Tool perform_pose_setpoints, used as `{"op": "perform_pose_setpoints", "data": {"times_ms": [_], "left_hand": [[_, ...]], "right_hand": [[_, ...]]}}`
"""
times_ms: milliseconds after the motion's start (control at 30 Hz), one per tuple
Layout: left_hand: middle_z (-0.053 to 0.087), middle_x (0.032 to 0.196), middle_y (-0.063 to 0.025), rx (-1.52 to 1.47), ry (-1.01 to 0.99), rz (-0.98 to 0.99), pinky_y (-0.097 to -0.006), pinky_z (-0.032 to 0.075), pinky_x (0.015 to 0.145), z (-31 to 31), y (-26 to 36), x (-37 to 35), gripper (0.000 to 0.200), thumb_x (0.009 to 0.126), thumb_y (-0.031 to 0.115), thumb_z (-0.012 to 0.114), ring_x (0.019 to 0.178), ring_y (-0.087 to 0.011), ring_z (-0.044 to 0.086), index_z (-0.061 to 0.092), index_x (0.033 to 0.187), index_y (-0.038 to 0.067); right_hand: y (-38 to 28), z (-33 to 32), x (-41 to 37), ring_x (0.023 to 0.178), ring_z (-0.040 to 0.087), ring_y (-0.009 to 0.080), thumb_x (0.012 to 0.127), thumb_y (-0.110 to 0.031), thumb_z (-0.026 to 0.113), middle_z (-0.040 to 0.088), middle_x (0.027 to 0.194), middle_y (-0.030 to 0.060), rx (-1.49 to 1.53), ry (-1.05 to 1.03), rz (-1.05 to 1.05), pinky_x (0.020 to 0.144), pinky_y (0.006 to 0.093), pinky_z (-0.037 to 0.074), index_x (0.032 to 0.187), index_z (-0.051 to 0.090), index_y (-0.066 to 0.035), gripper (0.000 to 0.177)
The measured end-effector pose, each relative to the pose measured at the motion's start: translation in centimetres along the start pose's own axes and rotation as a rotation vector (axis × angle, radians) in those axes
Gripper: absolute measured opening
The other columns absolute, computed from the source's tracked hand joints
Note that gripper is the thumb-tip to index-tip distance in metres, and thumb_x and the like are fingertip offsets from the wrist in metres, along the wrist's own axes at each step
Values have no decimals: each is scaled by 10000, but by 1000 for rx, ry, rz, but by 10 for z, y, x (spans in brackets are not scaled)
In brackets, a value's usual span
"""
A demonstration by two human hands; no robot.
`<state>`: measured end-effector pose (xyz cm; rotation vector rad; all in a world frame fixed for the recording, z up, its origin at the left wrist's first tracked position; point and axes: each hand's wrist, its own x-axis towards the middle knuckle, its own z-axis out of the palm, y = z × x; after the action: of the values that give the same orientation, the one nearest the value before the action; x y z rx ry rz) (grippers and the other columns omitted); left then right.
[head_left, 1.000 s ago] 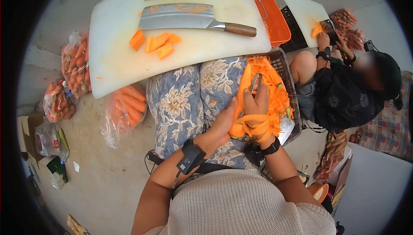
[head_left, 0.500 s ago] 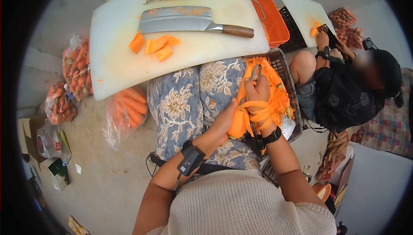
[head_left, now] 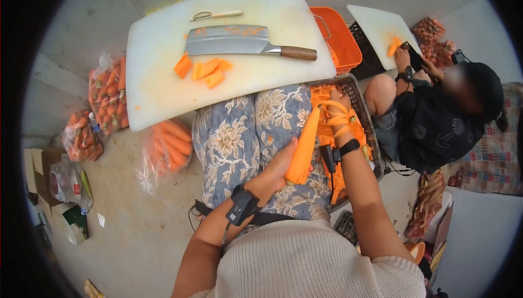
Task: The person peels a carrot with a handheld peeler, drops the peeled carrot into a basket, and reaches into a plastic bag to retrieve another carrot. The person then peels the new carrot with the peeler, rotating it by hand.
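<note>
My left hand [head_left: 283, 163] is closed around the thick end of a large peeled carrot [head_left: 303, 148], whose narrow end points up and away from me. My right hand [head_left: 341, 103] is beyond the carrot's tip, over the crate, with fingers closed; the peeler it holds is now mostly hidden by the hand. Long orange peel strips [head_left: 336, 117] loop over that hand and wrist, one reaching the carrot's tip. Beneath the hand, a dark plastic crate [head_left: 377, 159] contains a heap of carrot peelings [head_left: 355, 129].
A white cutting board [head_left: 163, 77] in front carries a cleaver [head_left: 229, 40], another peeler [head_left: 218, 14] and several carrot pieces [head_left: 204, 69]. Bagged carrots [head_left: 173, 145] stand left. An orange basin [head_left: 346, 39] is beyond the crate. A person [head_left: 438, 121] works at another board [head_left: 376, 22] on the right.
My right hand has moved away from me and turned, so the peeler's metal head no longer shows. The carrot now stands out from the strips, its tip pointing upward.
</note>
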<state>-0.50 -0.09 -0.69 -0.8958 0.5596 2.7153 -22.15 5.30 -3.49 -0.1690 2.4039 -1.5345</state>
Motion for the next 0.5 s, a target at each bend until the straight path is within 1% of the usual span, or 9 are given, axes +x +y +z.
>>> {"op": "perform_pose_setpoints", "data": {"times_ms": [33,133,167,233,300,367,433,467,500], "left_hand": [[549,774,-119,7,-4,7,-325,500,555,0,-1,-1,500,915,470,291,642,-214,574,474,1006,13],[566,770,-129,-25,-39,42,-325,500,558,-4,3,0,535,901,494,305,655,-217,580,500,967,0],[573,770,-131,-91,-67,0,-327,501,566,-7,4,2,557,887,513,318,660,-218,582,514,948,-5],[580,770,-133,-160,-94,-57,-330,502,574,-7,1,3,579,874,532,331,664,-219,585,529,929,-10],[584,781,-126,-214,-124,-12,-335,505,585,-4,2,2,611,851,558,354,670,-218,588,546,906,-19],[585,782,-119,-236,-131,-28,-350,503,595,-3,0,2,562,857,540,365,682,-216,588,544,936,13],[593,888,-94,-261,-107,92,-345,495,697,0,-3,3,491,879,491,366,775,-197,583,538,1043,61],[593,888,-94,-255,-106,92,-345,495,697,5,-2,0,491,879,491,366,775,-197,583,538,1043,61],[578,970,-79,-284,-167,125,-340,471,770,12,1,-6,458,893,458,359,858,-189,567,513,1111,86]], "right_hand": [[3,-7,7,541,478,144,765,-232,525,484,630,53,171,41,166,458,284,403,733,468,-3,238],[22,-33,12,595,515,154,770,-247,519,516,718,73,197,146,234,493,283,442,825,497,4,258],[26,-37,7,595,515,154,770,-247,519,516,718,73,195,145,230,493,283,442,825,497,4,258],[21,-49,-20,661,534,151,774,-217,529,523,805,78,201,0,129,534,268,462,889,494,0,248],[4,-45,-60,742,529,135,788,-173,543,521,886,73,343,-2,48,620,266,465,961,472,-5,252],[-19,-35,-109,841,512,145,801,-138,546,502,967,83,348,-55,-131,722,294,455,1001,458,3,261],[-54,-25,-157,892,465,180,778,-74,554,464,979,113,307,-109,-190,791,310,408,992,401,23,280],[-49,-18,-168,892,465,180,778,-74,554,464,979,113,312,-107,-190,791,310,408,992,401,23,280],[-43,-11,-176,894,464,200,771,-70,552,457,982,129,248,-130,-348,791,315,401,990,402,32,285]]}}
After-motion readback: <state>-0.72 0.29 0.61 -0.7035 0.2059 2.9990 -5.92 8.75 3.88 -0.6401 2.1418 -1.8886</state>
